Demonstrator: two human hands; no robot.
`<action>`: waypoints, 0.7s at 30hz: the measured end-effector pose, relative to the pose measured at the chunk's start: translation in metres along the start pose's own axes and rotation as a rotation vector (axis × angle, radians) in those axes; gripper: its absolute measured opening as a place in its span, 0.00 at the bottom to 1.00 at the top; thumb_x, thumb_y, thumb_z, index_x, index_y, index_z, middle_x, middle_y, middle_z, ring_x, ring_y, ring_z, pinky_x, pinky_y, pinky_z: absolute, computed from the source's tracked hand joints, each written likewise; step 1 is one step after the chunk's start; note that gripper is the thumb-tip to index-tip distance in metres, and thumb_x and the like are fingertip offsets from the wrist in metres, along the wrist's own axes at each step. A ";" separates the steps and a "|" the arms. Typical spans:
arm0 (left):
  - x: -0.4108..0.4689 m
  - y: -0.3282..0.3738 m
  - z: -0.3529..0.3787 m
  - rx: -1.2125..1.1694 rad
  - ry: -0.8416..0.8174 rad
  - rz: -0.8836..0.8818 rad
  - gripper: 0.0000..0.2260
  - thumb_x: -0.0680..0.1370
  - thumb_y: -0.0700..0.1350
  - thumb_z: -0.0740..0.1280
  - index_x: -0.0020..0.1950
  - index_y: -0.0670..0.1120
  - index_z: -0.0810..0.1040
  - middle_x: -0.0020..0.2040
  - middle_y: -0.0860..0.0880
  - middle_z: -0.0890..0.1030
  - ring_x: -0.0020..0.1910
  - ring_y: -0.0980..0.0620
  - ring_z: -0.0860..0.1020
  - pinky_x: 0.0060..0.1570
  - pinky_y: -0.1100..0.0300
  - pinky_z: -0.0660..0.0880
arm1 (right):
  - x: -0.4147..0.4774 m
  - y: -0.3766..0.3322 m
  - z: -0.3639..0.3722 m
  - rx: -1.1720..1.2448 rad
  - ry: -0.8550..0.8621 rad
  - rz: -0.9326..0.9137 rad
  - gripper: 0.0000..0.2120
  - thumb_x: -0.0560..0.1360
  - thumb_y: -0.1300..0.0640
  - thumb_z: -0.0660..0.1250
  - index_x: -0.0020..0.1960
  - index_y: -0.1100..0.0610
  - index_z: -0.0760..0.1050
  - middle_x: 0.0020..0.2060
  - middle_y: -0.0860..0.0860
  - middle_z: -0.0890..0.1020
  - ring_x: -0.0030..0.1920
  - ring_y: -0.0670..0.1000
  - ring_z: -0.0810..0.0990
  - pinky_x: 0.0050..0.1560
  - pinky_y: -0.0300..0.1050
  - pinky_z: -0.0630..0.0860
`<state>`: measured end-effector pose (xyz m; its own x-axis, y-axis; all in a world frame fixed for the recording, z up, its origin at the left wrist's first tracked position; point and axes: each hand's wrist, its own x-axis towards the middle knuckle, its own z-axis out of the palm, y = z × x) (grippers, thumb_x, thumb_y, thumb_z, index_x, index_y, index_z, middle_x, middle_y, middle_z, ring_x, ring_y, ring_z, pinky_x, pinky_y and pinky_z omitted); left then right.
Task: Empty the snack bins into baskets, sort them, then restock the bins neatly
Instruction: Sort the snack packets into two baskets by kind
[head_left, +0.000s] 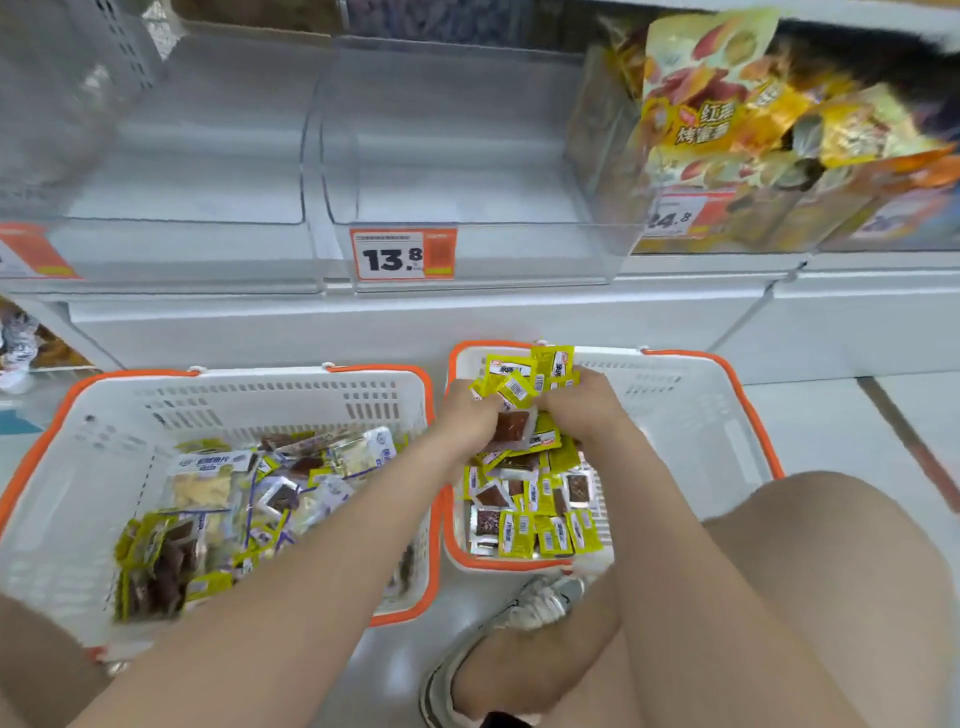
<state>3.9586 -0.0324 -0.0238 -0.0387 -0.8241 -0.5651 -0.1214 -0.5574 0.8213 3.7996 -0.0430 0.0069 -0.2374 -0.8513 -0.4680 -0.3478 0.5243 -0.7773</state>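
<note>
Two baskets stand side by side. Over the far left corner of the right orange-rimmed white plastic basket (727, 376), left hand (470, 410) and right hand (582, 405) both clutch one bunch of small yellow-green snack packets (524, 379).

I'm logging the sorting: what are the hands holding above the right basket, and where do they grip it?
Left hand and right hand together clutch a bunch of yellow snack packets, one at each side of it.

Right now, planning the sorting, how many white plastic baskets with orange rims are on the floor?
2. The left basket holds mixed packets; the right basket holds yellow packets, some gripped by the left hand and right hand. Others may lie outside the view.
</note>
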 end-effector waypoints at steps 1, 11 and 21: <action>0.000 -0.001 0.009 -0.073 -0.078 -0.068 0.19 0.78 0.48 0.65 0.68 0.42 0.74 0.54 0.40 0.84 0.44 0.44 0.83 0.47 0.46 0.80 | 0.004 0.009 -0.004 0.035 -0.002 0.033 0.10 0.66 0.65 0.74 0.47 0.60 0.81 0.38 0.54 0.85 0.39 0.56 0.84 0.46 0.62 0.83; 0.006 -0.039 0.009 0.370 -0.057 0.123 0.23 0.83 0.48 0.66 0.78 0.54 0.68 0.69 0.50 0.75 0.61 0.47 0.79 0.54 0.54 0.78 | 0.012 0.037 -0.016 0.037 -0.117 0.365 0.14 0.75 0.51 0.61 0.53 0.60 0.75 0.44 0.62 0.77 0.41 0.62 0.80 0.44 0.63 0.82; -0.020 -0.074 -0.103 0.427 0.153 0.318 0.12 0.82 0.37 0.63 0.52 0.50 0.84 0.46 0.52 0.85 0.41 0.54 0.84 0.41 0.61 0.79 | -0.013 -0.011 0.050 -0.131 -0.325 -0.092 0.11 0.79 0.59 0.64 0.52 0.62 0.83 0.44 0.60 0.87 0.37 0.52 0.83 0.38 0.43 0.76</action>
<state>4.0705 0.0148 -0.0651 0.0013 -0.9680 -0.2509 -0.5202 -0.2149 0.8265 3.8520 -0.0386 0.0002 0.0936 -0.8462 -0.5245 -0.4728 0.4259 -0.7714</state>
